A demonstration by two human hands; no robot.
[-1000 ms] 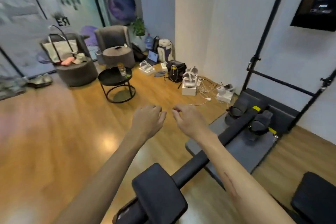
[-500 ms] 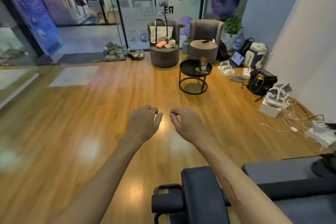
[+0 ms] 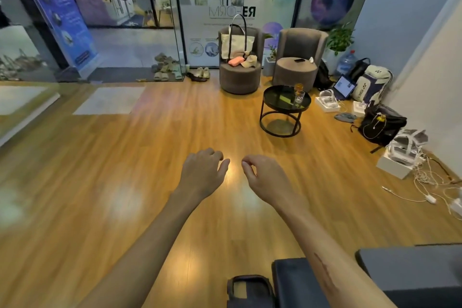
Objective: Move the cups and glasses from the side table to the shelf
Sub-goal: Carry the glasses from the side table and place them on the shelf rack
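A round black side table (image 3: 275,100) stands across the wooden floor, ahead and to the right. On its right side are two glasses: a clear one with a printed pattern (image 3: 299,96) in front and an amber one (image 3: 298,87) just behind it. My left hand (image 3: 202,172) and my right hand (image 3: 267,177) hang over the bare floor well short of the table, both empty with fingers loosely curled. No shelf is in view.
Two grey armchairs with round ottomans (image 3: 240,77) (image 3: 296,71) stand behind the table by a glass wall. Bags, boxes, a laptop (image 3: 345,86) and cables (image 3: 430,182) line the right wall. Black padded equipment (image 3: 300,282) sits at my feet.
The view has swung left, away from the black exercise frame, bringing the side table nearer the centre-right. Both hands keep the same loose, empty pose.
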